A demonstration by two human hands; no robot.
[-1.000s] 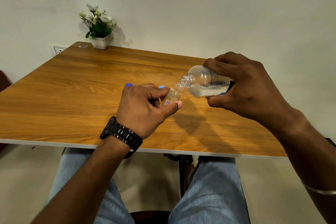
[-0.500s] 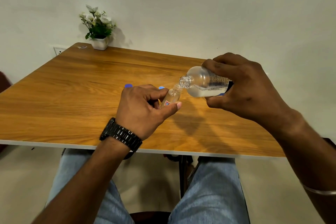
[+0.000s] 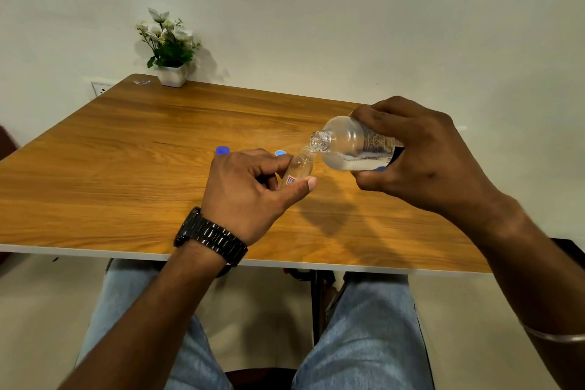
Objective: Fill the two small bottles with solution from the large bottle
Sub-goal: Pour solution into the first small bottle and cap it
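Wood-grain bench (image 3: 126,168) against a pale wall, one potted plant (image 3: 169,51) at its far corner. I see my left hand (image 3: 250,196) pinching one small bottle (image 3: 299,168), tilted, with a red-and-blue label too small to read. My right hand (image 3: 421,155) has its fingers wrapped round the large bottle (image 3: 354,146), tipped neck-to-neck; its print is illegible. Two blue caps (image 3: 222,150) lie behind.

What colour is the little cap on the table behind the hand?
Blue. The cap shows just past the left hand in the head view.
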